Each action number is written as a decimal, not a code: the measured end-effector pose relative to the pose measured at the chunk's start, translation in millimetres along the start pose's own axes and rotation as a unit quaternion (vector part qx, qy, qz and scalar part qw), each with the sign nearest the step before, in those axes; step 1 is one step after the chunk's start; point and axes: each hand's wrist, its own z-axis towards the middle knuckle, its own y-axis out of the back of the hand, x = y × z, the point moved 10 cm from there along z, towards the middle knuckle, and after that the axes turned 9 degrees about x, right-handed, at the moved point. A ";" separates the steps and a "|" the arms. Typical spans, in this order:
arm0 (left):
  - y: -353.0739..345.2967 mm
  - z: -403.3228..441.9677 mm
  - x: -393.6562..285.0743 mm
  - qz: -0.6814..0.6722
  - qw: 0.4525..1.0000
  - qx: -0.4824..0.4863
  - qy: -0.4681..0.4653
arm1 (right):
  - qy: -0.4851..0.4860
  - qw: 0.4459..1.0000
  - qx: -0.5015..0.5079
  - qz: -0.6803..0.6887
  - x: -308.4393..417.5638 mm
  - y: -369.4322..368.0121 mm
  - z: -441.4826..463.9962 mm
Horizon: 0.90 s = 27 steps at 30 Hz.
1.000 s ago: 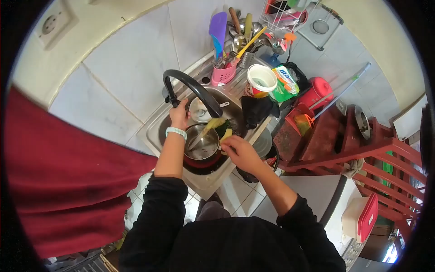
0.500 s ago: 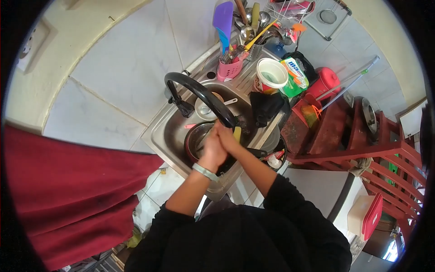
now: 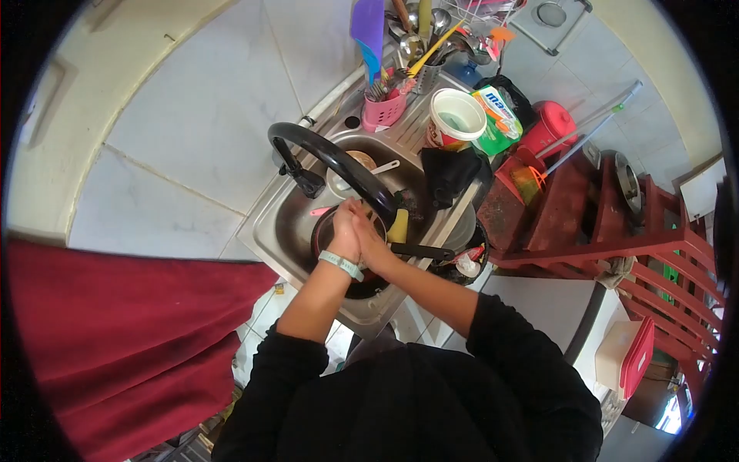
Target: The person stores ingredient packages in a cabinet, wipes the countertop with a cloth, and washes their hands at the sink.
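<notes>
Palm to palm, my left hand (image 3: 345, 236) and my right hand (image 3: 371, 245) press against each other over the sink (image 3: 291, 227), just below the end of the curved black faucet (image 3: 335, 156). Their fingers look stretched out and flat, partly hidden by each other, and no object shows between them. Beneath them is a dark pan, its black handle (image 3: 421, 251) pointing right. A yellow piece (image 3: 398, 226) lies beside my right hand. Behind the hands, a light bowl (image 3: 336, 182) holds a utensil with a white handle (image 3: 385, 167).
On the drainboard stand a pink cutlery basket (image 3: 382, 111), a white tub (image 3: 457, 115) and a green-and-white package (image 3: 498, 123). A black cloth (image 3: 448, 175) hangs over the sink's right edge. Red stairs (image 3: 554, 215) are at right, a red curtain (image 3: 131, 339) at left.
My left hand has let go of the faucet's side and moved down to meet my right hand. Since half a second ago, both joined hands have shifted slightly left.
</notes>
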 end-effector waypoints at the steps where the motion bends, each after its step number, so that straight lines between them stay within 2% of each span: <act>1: 0.5 -12.1 -5.1 0.037 0.990 -0.128 -0.035 | -0.003 1.000 -0.005 -0.001 -4.4 9.9 7.1; 2: -55.8 -33.8 11.9 0.010 0.992 -0.120 0.042 | -0.142 0.986 0.000 0.088 -42.7 15.6 15.1; 3: -76.0 -42.8 13.5 0.010 0.992 -0.118 0.045 | -0.275 0.945 0.006 0.175 -76.2 12.2 9.1; 4: -83.8 -50.0 14.8 0.002 0.988 -0.143 0.052 | -0.275 0.946 0.005 0.174 -80.2 10.5 10.0; 5: -85.0 -53.9 13.7 -0.005 0.984 -0.169 0.057 | -0.239 0.967 0.053 0.065 -74.2 0.3 18.2; 6: -70.8 -43.3 -5.1 0.074 0.987 -0.144 0.011 | -0.198 0.974 0.100 -0.044 -66.7 -14.6 26.4; 7: -64.7 -42.4 -3.8 0.076 0.986 -0.146 0.011 | -0.157 0.965 0.144 -0.151 -59.3 -30.9 29.2; 8: -59.1 -44.6 -9.5 0.115 0.981 -0.150 -0.032 | -0.118 0.942 0.185 -0.254 -55.4 -43.5 26.2; 9: -58.4 -46.8 -14.4 0.153 0.974 -0.151 -0.074 | -0.123 0.942 0.183 -0.253 -56.2 -32.6 23.5; 10: -58.9 -44.0 -7.2 0.153 0.975 -0.145 -0.067 | -0.217 0.957 0.179 -0.069 -70.8 -6.4 16.9; 11: -55.0 -42.1 3.4 0.128 0.982 -0.141 -0.010 | -0.296 0.932 0.172 0.119 -78.8 7.8 10.6; 12: -52.7 -39.1 9.4 0.103 0.985 -0.134 0.043 | -0.359 0.869 0.161 0.301 -81.0 6.2 6.2; 13: -52.3 -36.3 11.8 0.079 0.984 -0.126 0.093 | -0.353 0.871 0.164 0.299 -83.5 -21.0 10.4; 14: -62.4 -51.1 0.6 0.057 0.987 -0.123 0.090 | -0.252 0.965 -0.021 0.073 -83.4 -22.0 17.9; 15: -61.1 -51.3 2.3 0.058 0.986 -0.126 0.092 | -0.128 0.957 -0.205 -0.160 -52.3 -11.3 8.3; 16: -54.9 -49.4 2.4 0.059 0.983 -0.159 0.069 | -0.125 0.987 0.099 0.034 -19.2 -12.9 12.9; 17: -48.7 -48.3 6.5 0.059 0.979 -0.191 0.048 | -0.128 0.987 0.096 0.034 -16.8 -7.4 8.3; 18: -63.9 -41.8 18.0 -0.014 0.991 -0.135 0.020 | -0.097 0.991 0.093 0.024 -9.5 -0.7 8.2; 19: -65.3 -40.4 19.3 -0.013 0.991 -0.133 0.022 | -0.067 0.994 0.091 0.015 -1.7 4.0 7.0; 21: -57.9 -44.0 9.2 -0.002 0.981 -0.192 0.013 | -0.003 0.996 0.094 -0.004 14.8 6.8 5.7; 22: -26.1 -27.5 -9.3 0.071 0.983 -0.171 -0.012 | 0.030 0.995 0.097 -0.012 22.7 5.0 4.8; 23: -12.0 -8.4 -17.2 -0.019 1.000 -0.021 0.010 | 0.058 0.993 0.099 -0.016 28.6 0.3 -1.3; 25: -37.8 -42.6 -32.5 0.023 0.982 -0.186 -0.036 | 0.076 0.994 0.064 -0.036 8.5 4.1 -2.7; 26: -58.2 -48.7 -22.0 0.023 0.982 -0.186 -0.033 | 0.014 0.977 0.154 -0.146 -12.2 -1.1 8.4; 27: -79.6 -50.0 -6.6 -0.005 0.985 -0.172 -0.024 | -0.046 0.936 0.240 -0.253 -39.0 -5.3 17.1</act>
